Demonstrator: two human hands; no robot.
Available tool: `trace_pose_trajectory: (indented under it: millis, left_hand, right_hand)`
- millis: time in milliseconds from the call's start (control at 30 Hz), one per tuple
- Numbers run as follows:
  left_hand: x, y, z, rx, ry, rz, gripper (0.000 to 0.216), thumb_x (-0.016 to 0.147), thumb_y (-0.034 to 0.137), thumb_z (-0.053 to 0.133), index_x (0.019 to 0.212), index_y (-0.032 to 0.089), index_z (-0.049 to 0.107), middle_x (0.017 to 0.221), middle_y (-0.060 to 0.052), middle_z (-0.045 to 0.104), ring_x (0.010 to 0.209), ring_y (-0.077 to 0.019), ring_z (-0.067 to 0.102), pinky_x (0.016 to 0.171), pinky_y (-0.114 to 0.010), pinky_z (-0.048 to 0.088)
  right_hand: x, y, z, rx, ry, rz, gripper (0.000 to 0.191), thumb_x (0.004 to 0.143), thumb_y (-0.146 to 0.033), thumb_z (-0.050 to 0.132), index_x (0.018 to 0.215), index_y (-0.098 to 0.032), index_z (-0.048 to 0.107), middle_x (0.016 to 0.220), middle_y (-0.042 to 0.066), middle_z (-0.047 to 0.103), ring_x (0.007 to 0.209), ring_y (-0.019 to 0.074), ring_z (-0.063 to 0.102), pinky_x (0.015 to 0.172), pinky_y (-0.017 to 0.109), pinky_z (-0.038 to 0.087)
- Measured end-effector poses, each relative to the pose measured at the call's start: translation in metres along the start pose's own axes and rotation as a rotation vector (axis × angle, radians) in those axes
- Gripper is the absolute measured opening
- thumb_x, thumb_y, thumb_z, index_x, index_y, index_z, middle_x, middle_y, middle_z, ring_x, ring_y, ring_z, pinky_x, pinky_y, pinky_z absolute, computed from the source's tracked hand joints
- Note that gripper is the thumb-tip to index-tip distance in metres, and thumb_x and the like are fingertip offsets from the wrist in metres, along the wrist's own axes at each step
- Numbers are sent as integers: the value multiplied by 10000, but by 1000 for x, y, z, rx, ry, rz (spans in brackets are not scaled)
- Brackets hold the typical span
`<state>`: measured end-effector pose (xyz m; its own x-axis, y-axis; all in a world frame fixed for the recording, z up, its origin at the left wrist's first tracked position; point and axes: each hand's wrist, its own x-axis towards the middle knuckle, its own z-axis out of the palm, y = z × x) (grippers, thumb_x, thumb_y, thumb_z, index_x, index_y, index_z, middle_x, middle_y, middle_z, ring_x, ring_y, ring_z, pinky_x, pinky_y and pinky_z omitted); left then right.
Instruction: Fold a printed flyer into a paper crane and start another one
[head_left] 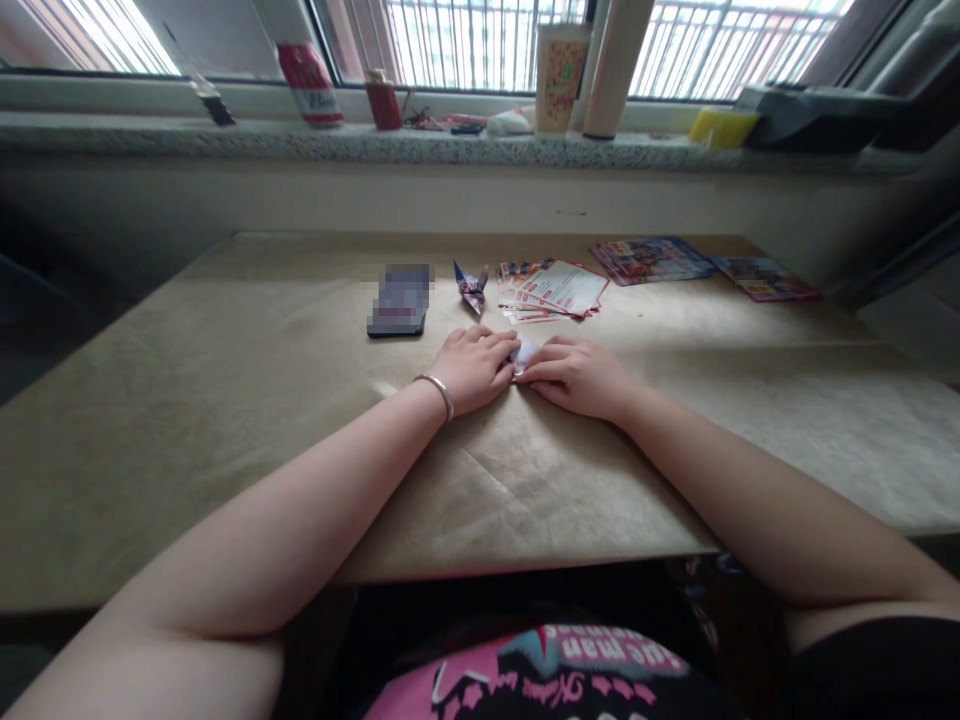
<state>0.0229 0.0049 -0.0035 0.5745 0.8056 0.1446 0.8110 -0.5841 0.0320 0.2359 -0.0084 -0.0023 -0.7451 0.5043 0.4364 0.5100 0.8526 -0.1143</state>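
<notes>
A small piece of folded paper (525, 352), whitish on the side that shows, lies on the table between my two hands. My left hand (478, 368), with a silver bangle at its wrist, presses its fingers down on the paper's left part. Coming from the right, my right hand (577, 375) pinches the near right edge with thumb and fingers. Much of the paper is hidden under the fingers. Just beyond my left hand stands a folded paper crane (471, 288) with a dark printed pattern. Left of the crane is a phone (401, 300), its screen blurred out.
Printed cards (562, 288) lie fanned out behind my right hand. Farther right are a stack of colourful booklets (652, 260) and another booklet pile (765, 278). The windowsill (450, 150) holds a red can (309, 85), a paper cup (561, 80) and a yellow object (721, 128).
</notes>
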Motion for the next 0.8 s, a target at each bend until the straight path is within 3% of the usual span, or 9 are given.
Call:
trace_pose_trajectory:
  millis: [800]
  left_hand:
    - [-1, 0, 1, 22, 16, 16, 483, 970, 422, 356, 1376, 228, 532, 1481, -8, 500, 1286, -274, 474, 1061, -468, 349]
  right_hand:
    - [0, 4, 3, -75, -22, -58, 251, 935, -226, 533, 1026, -270, 763, 1023, 25, 745, 919, 204, 587, 852, 361, 471]
